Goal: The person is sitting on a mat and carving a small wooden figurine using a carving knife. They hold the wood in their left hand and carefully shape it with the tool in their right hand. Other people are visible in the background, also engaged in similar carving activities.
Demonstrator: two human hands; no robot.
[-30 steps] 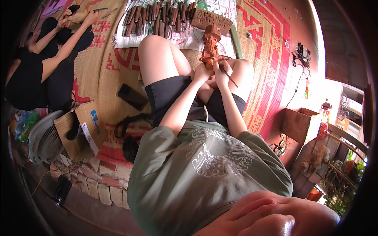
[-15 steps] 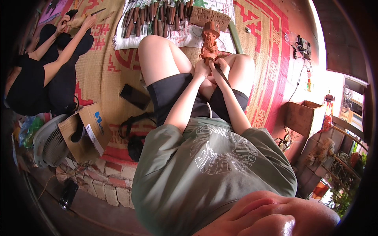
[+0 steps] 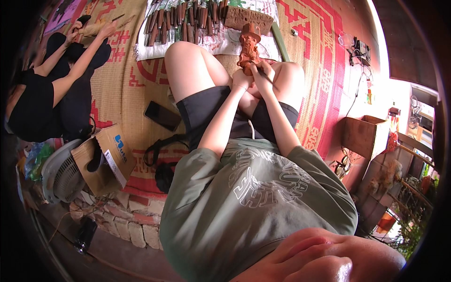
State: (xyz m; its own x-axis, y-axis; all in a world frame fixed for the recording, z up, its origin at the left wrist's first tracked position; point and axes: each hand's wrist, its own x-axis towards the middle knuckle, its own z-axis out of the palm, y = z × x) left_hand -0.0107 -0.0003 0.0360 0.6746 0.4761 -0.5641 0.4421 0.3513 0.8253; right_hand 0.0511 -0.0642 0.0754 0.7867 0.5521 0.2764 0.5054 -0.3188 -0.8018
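A reddish-brown carved wooden figure stands out from between my knees, its far end near the white cloth. My left hand is closed round its near end. Over the same end, my right hand grips a slim tool with a dark handle, which looks like a carving chisel. The handle slants back from the fist toward my right thigh. My fingers hide the chisel's tip and the spot where it meets the wood.
Several wooden-handled chisels lie in rows on a white cloth, with a carved wood block beside them. A phone lies on the woven mat. At left another person works on a piece of wood, behind a cardboard box.
My right hand has shifted slightly up along the figure, and the chisel handle now slants further to the right. The figure has tilted a little to the left.
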